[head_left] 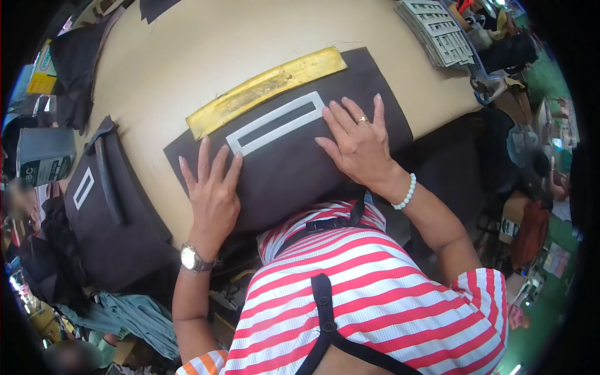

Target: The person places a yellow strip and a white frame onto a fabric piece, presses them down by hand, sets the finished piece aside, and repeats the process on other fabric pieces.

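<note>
A dark fabric piece [287,169] lies at the table's near edge. On it rests a white rectangular frame [277,123] with a long slot, tilted up to the right. Beyond the frame, a curved yellow strip [265,89] lies along the fabric's far edge. My left hand [214,194] is flat on the fabric, fingers spread, fingertips by the frame's left end and below the strip. My right hand [359,140] lies open at the frame's right end, its index fingertip against the corner. Neither hand grips anything.
To the left, another dark piece [131,194] bears a small white frame [83,187] and a hammer [108,178]. A stack of slotted white cards [436,32] sits at the table's upper right. Dark cloth [75,69] lies at the upper left, near a grey-green box [45,150].
</note>
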Available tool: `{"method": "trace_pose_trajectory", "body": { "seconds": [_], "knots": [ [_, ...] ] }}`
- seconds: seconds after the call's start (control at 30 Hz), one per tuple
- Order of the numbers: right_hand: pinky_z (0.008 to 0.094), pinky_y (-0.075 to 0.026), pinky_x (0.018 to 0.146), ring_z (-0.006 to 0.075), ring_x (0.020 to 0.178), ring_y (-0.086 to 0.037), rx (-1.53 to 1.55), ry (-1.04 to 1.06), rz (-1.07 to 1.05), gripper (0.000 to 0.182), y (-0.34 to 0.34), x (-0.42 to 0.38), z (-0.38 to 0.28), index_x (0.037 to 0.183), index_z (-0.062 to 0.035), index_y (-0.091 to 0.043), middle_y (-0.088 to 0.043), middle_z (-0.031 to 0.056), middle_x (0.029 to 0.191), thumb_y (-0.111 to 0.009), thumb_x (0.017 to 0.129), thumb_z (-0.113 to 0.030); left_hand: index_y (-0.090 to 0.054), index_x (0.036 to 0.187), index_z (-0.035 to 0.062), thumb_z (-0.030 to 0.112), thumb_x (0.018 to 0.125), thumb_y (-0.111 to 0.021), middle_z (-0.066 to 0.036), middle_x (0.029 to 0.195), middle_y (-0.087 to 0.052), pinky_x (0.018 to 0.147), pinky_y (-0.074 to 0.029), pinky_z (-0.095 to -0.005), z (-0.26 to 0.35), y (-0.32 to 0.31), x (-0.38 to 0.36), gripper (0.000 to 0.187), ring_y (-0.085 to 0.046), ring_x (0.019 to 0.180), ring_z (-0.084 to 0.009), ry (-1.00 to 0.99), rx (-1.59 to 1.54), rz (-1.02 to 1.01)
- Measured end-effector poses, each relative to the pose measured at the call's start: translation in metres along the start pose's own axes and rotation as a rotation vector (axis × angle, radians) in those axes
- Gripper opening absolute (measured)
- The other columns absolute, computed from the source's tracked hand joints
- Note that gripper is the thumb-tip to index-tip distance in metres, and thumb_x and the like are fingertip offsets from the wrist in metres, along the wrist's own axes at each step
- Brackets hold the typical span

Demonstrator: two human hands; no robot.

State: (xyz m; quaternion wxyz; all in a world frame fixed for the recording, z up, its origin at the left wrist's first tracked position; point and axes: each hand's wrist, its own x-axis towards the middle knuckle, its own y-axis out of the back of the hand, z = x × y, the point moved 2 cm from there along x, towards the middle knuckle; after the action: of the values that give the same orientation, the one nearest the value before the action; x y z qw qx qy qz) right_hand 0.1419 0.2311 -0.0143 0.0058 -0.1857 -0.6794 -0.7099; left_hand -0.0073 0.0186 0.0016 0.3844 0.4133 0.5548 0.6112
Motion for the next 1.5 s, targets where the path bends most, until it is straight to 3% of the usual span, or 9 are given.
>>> {"method": "trace_pose_trajectory", "body": {
  "seconds": [0.3, 0.43, 0.57, 0.83, 0.93, 1.1, 1.27, 1.37, 1.5],
  "knots": [
    [0.0636, -0.028, 0.101, 0.0282, 0.115, -0.052, -0.197, -0.080, -0.130, 0.035, 0.013, 0.029, 0.030, 0.103, -0.0028, -0.063, -0.061, 0.0087, 0.111, -0.062, 0.085, -0.033, -0.059, 0.118, 0.0007, 0.003, 0.080, -0.054, -0.013, 0.124, -0.054, 0.105, -0.018, -0.0673, 0.004, 0.003, -0.026, 0.038, -0.035, 0.134, -0.0338, 0.136, 0.030, 0.045],
    [0.0588, -0.031, 0.101, 0.0300, 0.116, -0.053, 0.254, 0.159, 0.163, 0.028, 0.000, 0.089, 0.017, 0.102, -0.0097, -0.067, -0.059, 0.0086, 0.122, -0.061, 0.087, -0.033, -0.049, 0.132, 0.0043, 0.017, 0.088, -0.057, -0.019, 0.135, -0.046, 0.105, -0.020, -0.0656, 0.006, -0.009, -0.041, 0.046, -0.033, 0.134, -0.0383, 0.546, -0.273, 0.204],
    [0.0576, -0.029, 0.103, 0.0310, 0.126, -0.045, 0.386, 0.230, 0.063, 0.030, -0.054, 0.125, 0.029, 0.111, -0.0177, -0.065, -0.055, 0.0092, 0.128, -0.058, 0.089, -0.037, -0.036, 0.143, 0.0087, 0.026, 0.092, -0.058, -0.023, 0.144, -0.035, 0.106, -0.021, -0.0613, 0.018, -0.030, -0.048, 0.059, -0.029, 0.135, -0.0427, 0.838, -0.244, 0.362],
    [0.0488, -0.037, 0.101, 0.0428, 0.117, -0.049, 0.119, -0.334, 0.219, 0.054, -0.010, 0.080, 0.100, 0.112, 0.0061, -0.059, -0.054, 0.0269, 0.124, -0.067, 0.083, -0.038, -0.062, 0.122, 0.0112, 0.013, 0.091, -0.056, -0.015, 0.135, -0.048, 0.108, -0.020, -0.0568, 0.022, -0.026, -0.049, 0.032, -0.038, 0.131, -0.0363, 0.813, -0.206, 0.285],
    [0.0457, -0.038, 0.100, 0.0416, 0.119, -0.048, 0.299, -0.587, 0.245, 0.039, -0.036, 0.002, 0.114, 0.108, 0.0069, -0.057, -0.053, 0.0288, 0.125, -0.066, 0.087, -0.025, -0.065, 0.110, 0.0000, -0.002, 0.083, -0.058, -0.015, 0.110, -0.062, 0.100, -0.038, -0.0443, 0.015, -0.025, -0.043, 0.028, -0.055, 0.109, -0.0343, 0.672, -0.372, 0.548],
    [0.0280, -0.042, 0.071, 0.0124, 0.076, -0.046, 0.697, -0.547, 0.164, 0.013, -0.007, 0.011, 0.081, 0.091, 0.0019, -0.051, -0.054, 0.0073, 0.095, -0.052, 0.096, -0.010, -0.065, 0.110, -0.0033, -0.007, 0.085, -0.054, -0.019, 0.109, -0.063, 0.092, -0.046, -0.0362, 0.019, 0.016, -0.074, 0.027, -0.062, 0.102, -0.0319, 0.847, -0.540, 0.929],
    [0.0184, -0.039, 0.069, 0.0042, 0.080, -0.047, 1.430, -0.166, 0.031, 0.014, 0.057, 0.113, -0.056, 0.107, -0.0039, -0.047, -0.053, 0.0026, 0.093, -0.051, 0.094, -0.001, -0.062, 0.115, -0.0062, 0.001, 0.091, -0.050, -0.018, 0.115, -0.064, 0.094, -0.046, -0.0397, -0.013, 0.093, -0.185, 0.028, -0.060, 0.109, -0.0305, 1.260, 0.334, 1.157],
    [0.0193, -0.041, 0.066, 0.0050, 0.076, -0.048, 1.575, 0.136, 0.010, 0.016, 0.065, 0.155, -0.140, 0.103, -0.0054, -0.046, -0.052, 0.0009, 0.086, -0.054, 0.091, 0.001, -0.061, 0.118, -0.0038, 0.001, 0.093, -0.052, -0.016, 0.118, -0.064, 0.093, -0.046, -0.0379, -0.055, 0.154, -0.241, 0.027, -0.060, 0.108, -0.0298, 1.112, 0.799, 1.135],
    [0.0228, -0.041, 0.059, 0.0074, 0.063, -0.046, 1.486, 0.393, 0.230, 0.008, 0.061, 0.201, -0.220, 0.085, -0.0020, -0.051, -0.052, 0.0027, 0.073, -0.054, 0.088, 0.004, -0.061, 0.120, 0.0012, -0.001, 0.091, -0.052, -0.011, 0.121, -0.063, 0.095, -0.045, -0.0353, -0.168, 0.196, -0.284, 0.031, -0.059, 0.110, -0.0270, 0.939, 0.720, 1.021]
  ]
}}
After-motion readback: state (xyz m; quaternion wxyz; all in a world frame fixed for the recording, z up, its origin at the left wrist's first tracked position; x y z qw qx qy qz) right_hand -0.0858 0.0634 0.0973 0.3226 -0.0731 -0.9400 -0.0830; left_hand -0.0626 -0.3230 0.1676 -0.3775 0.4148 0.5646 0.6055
